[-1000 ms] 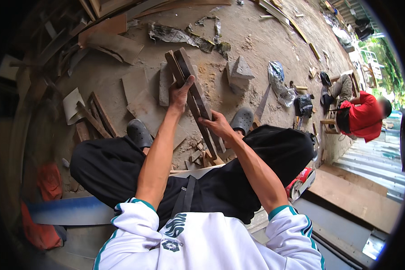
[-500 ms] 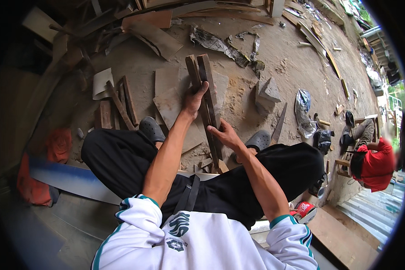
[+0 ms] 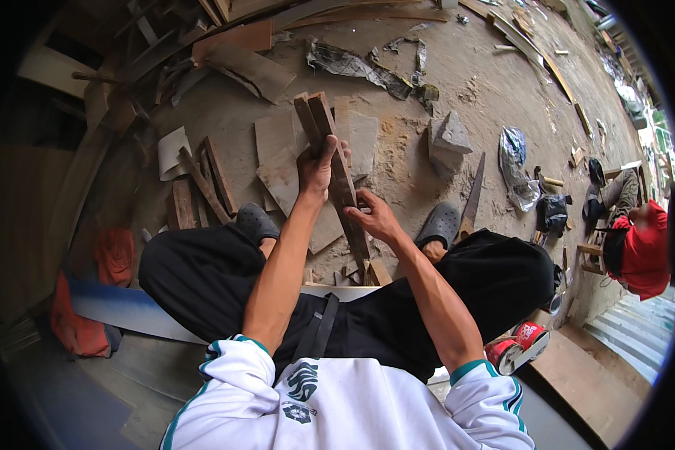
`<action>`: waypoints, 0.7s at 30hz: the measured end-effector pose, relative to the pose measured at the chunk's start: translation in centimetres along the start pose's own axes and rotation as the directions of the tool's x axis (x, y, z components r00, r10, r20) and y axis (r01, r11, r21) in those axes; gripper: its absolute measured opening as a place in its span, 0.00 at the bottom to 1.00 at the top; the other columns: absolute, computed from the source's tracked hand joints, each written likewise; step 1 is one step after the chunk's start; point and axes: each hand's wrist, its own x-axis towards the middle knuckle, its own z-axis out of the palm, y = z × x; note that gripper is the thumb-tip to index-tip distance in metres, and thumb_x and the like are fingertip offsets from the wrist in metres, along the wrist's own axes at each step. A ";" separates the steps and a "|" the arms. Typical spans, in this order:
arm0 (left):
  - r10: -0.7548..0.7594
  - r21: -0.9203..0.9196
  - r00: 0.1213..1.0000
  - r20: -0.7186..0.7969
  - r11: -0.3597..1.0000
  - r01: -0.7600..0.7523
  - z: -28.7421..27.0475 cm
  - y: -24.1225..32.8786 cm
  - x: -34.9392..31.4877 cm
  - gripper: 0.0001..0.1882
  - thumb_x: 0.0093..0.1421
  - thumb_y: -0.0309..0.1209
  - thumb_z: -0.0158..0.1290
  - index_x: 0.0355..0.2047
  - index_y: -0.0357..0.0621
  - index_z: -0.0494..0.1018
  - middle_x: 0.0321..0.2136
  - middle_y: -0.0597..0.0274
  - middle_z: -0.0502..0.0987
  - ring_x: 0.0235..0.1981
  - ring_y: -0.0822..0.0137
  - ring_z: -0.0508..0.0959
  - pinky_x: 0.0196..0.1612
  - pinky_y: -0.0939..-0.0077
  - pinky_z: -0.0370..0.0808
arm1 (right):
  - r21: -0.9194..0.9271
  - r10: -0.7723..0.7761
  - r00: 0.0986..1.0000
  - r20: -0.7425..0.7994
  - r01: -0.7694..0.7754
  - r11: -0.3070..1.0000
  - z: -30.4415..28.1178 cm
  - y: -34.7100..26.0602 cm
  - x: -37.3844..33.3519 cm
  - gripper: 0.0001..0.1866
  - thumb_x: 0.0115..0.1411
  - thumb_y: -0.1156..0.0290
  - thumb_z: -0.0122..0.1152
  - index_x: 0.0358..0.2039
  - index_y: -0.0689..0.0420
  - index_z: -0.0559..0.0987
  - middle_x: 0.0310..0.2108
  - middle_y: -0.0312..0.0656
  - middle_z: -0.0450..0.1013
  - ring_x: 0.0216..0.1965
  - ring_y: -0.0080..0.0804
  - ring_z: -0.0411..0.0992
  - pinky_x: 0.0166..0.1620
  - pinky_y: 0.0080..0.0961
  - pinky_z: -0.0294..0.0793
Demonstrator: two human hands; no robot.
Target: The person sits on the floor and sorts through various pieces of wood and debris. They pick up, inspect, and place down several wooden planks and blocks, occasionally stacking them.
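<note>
Two long brown wooden strips [image 3: 342, 182] stand side by side between my knees, tilted with their far ends leaning left. My left hand [image 3: 315, 169] is wrapped round their upper half, thumb across the front. Lower down, my right hand [image 3: 373, 216] has its fingers closed on the edge of the strips. Their lower ends reach down among small wood offcuts [image 3: 379, 272] by a pale edge in front of my lap. Behind them lie flat, greyish boards [image 3: 279, 142] on the ground.
A handsaw [image 3: 473, 191] lies beside my right shoe, near a grey stone block [image 3: 448, 146]. Crumpled plastic [image 3: 513, 161] and red cans [image 3: 529, 337] are to the right. Loose wood pieces [image 3: 216, 176] lie left, and a person in red [image 3: 647, 255] sits far right.
The strips have turned in my hands and now sit closer together, with the gap between them mostly gone. My right hand has shifted slightly, its fingers curling more at the edge.
</note>
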 end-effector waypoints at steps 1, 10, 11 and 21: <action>-0.009 0.001 1.000 0.012 1.000 0.009 0.2 -0.1 0.0 0.33 0.50 0.56 0.61 0.41 0.36 0.73 0.36 0.56 0.79 0.35 0.66 0.80 0.38 0.70 0.78 | 0.015 0.002 1.000 -0.008 -0.002 1.000 -0.2 0.2 -0.1 0.26 0.56 0.57 0.65 0.49 0.58 0.72 0.39 0.45 0.75 0.39 0.34 0.74 0.43 0.30 0.73; -0.054 -0.220 0.998 0.023 0.974 0.057 1.5 0.1 0.6 0.35 0.49 0.59 0.60 0.42 0.40 0.71 0.33 0.61 0.77 0.34 0.67 0.78 0.39 0.70 0.76 | -0.084 0.021 1.000 0.002 -0.021 0.996 -1.7 -0.2 -1.4 0.34 0.48 0.50 0.72 0.47 0.60 0.69 0.38 0.49 0.75 0.39 0.39 0.74 0.43 0.33 0.72; -0.053 -0.245 0.998 -0.017 0.968 0.047 1.5 0.0 0.8 0.35 0.49 0.59 0.60 0.43 0.42 0.70 0.34 0.62 0.76 0.34 0.67 0.78 0.40 0.70 0.76 | -0.099 0.037 0.999 -0.012 -0.038 0.994 -1.8 -0.6 -1.7 0.36 0.46 0.49 0.73 0.46 0.60 0.69 0.38 0.50 0.75 0.39 0.40 0.74 0.43 0.34 0.71; -0.233 -0.290 0.921 -0.311 0.947 0.142 -1.5 -2.5 3.1 0.36 0.51 0.59 0.59 0.51 0.47 0.67 0.38 0.65 0.75 0.38 0.68 0.76 0.44 0.68 0.73 | -0.313 0.101 0.994 0.041 -0.083 0.946 -2.2 -0.3 -2.1 0.34 0.43 0.51 0.73 0.41 0.63 0.70 0.32 0.56 0.75 0.35 0.52 0.75 0.39 0.38 0.72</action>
